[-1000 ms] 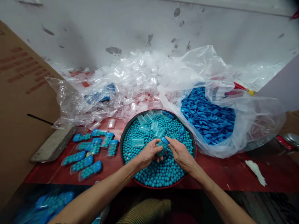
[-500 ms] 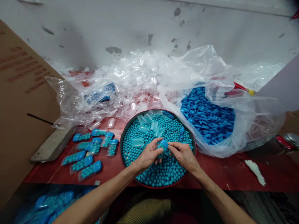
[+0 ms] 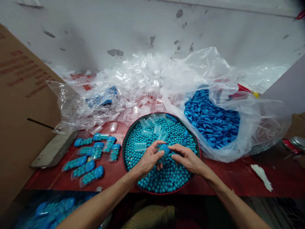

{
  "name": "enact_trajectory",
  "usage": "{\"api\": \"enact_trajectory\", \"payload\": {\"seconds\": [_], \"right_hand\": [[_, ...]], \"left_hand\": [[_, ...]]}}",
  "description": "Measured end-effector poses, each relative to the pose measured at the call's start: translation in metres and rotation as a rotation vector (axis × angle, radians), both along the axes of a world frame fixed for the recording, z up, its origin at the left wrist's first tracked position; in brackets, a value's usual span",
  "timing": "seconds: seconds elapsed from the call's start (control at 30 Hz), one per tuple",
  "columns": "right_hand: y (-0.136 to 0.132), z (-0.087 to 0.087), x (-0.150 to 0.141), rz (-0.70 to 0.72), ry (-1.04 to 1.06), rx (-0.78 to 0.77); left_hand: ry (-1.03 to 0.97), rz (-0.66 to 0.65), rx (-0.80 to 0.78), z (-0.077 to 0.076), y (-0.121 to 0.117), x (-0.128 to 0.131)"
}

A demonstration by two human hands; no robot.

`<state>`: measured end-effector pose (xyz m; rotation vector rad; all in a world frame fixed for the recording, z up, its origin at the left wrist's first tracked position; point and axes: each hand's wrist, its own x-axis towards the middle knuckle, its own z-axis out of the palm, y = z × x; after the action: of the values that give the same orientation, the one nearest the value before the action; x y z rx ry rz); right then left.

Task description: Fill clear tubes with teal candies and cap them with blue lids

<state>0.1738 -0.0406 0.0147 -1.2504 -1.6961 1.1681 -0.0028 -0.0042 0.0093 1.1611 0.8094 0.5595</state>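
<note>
Over a round tray [image 3: 126, 135] heaped with small teal balls [image 3: 166, 178], both my hands meet on one clear tube with a blue cap [image 3: 164, 149]. My left hand [image 3: 149, 159] wraps its fingers round the tube's body. My right hand [image 3: 188, 159] is closed with its fingers against the blue cap end. Several empty clear tubes [image 3: 152, 125] lie on the balls at the tray's far side.
Several filled, capped tubes [image 3: 91, 152] lie on the red table left of the tray. A plastic bag of blue caps [image 3: 209, 119] sits at the right, a heap of empty clear tubes [image 3: 133, 82] behind. A cardboard box [image 3: 21, 105] stands at the left.
The hands have stayed over the tray on the same tube. The right hand's fingers have moved up onto the cap and the tube has tilted a little.
</note>
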Motion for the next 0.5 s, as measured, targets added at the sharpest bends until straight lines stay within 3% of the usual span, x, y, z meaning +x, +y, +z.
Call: {"api": "enact_trajectory", "payload": {"seconds": [0.1, 0.2, 0.27, 0.33, 0.43, 0.5], "right_hand": [[0.007, -0.001, -0.003, -0.124, 0.296, -0.227], [0.013, -0.001, -0.009, -0.328, 0.352, -0.223], [0.012, 0.002, -0.012, -0.32, 0.205, -0.096], [0.008, 0.006, -0.014, -0.211, 0.022, 0.025], [-0.001, 0.013, -0.021, -0.072, -0.225, 0.054], [-0.007, 0.013, -0.028, -0.054, -0.398, 0.06]], "left_hand": [[-0.016, -0.096, -0.013, 0.005, 0.003, -0.005], [0.012, -0.101, 0.004, 0.009, 0.001, -0.005], [0.008, -0.046, 0.01, 0.01, -0.002, -0.004], [-0.01, 0.01, 0.015, 0.01, -0.004, -0.002], [-0.052, 0.03, 0.018, 0.01, -0.005, -0.002], [-0.076, 0.033, 0.006, 0.01, -0.005, -0.002]]}}
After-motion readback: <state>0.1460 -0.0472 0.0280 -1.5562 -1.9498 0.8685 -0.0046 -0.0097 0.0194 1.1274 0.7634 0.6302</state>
